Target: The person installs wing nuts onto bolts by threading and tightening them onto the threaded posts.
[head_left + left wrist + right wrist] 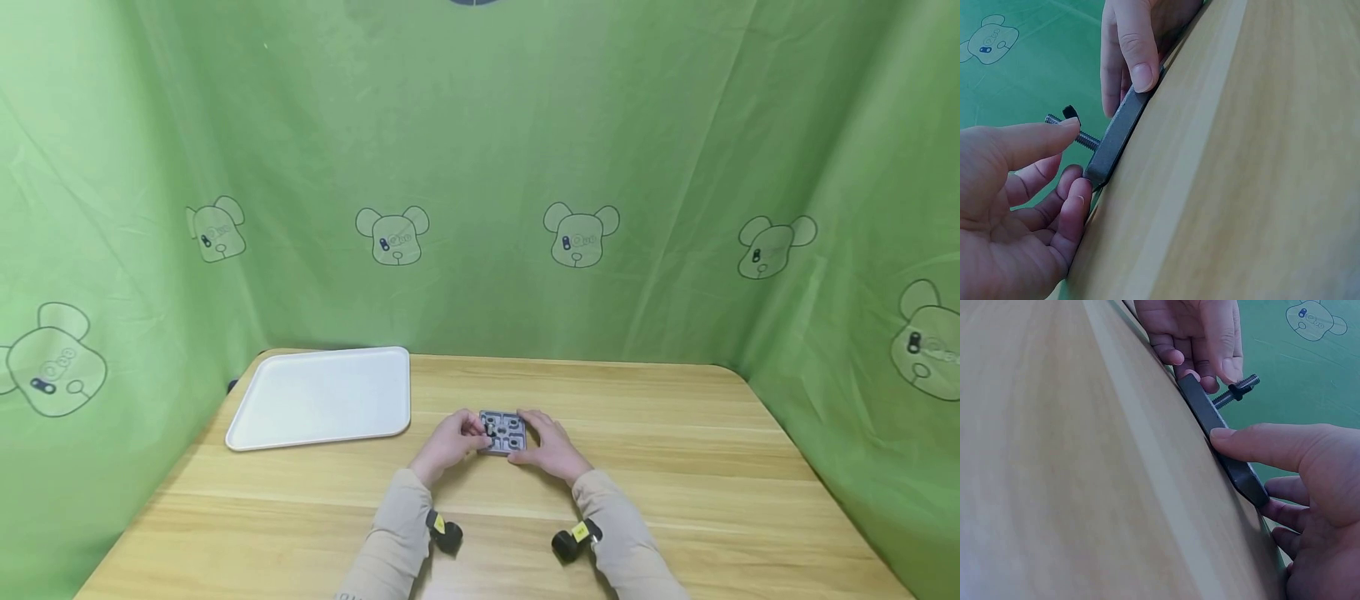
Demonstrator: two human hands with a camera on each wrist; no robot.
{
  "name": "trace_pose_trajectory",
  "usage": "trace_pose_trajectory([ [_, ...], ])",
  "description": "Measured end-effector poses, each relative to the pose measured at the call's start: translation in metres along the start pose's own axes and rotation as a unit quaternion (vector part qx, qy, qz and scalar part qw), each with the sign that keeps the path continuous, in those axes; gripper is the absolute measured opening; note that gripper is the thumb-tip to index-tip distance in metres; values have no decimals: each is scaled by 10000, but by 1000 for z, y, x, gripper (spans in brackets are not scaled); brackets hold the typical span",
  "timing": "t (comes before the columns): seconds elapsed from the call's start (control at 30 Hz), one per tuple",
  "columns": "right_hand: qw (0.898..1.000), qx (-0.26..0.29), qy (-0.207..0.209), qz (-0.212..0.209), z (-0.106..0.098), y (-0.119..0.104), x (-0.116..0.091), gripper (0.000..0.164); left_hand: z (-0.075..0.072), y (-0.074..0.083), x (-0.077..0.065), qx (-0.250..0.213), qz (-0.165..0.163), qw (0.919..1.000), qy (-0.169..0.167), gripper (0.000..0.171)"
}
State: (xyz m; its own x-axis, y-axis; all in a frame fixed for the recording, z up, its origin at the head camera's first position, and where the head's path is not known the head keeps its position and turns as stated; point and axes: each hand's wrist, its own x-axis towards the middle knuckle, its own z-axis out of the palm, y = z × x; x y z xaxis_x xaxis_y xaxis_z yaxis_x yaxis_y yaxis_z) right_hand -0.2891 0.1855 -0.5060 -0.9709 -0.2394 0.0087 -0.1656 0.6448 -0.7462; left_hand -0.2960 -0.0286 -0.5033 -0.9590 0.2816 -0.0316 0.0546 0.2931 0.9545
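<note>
A square grey metal plate with recessed holes lies flat on the wooden table. From its left part stands a threaded bolt, upright from the face, carrying a small black wing nut near its top. My left hand is at the plate's left side, its thumb against the wing nut and some curled fingertips at the plate's corner. Its index fingertip is partly hidden behind the thumb. On the right side my right hand grips the plate, thumb on the near edge and fingers toward the far edge.
A white rectangular tray lies at the table's back left. The wooden table reaches green curtains printed with bear heads at the back and sides. Each forearm wears a strapped black camera.
</note>
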Motion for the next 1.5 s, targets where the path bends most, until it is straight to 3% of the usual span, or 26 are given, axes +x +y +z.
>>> trace_pose_trajectory([
  [0.67,10000,19,-14,-52,0,2,2,91,0,0,0,84,123,9999,-70,20],
  [1.13,10000,13,-45,33,-1,1,1,92,-1,3,-1,443,214,9988,-71,17],
  [1.5,10000,-35,-39,10,-1,0,1,91,0,2,-2,58,-39,9999,73,13],
])
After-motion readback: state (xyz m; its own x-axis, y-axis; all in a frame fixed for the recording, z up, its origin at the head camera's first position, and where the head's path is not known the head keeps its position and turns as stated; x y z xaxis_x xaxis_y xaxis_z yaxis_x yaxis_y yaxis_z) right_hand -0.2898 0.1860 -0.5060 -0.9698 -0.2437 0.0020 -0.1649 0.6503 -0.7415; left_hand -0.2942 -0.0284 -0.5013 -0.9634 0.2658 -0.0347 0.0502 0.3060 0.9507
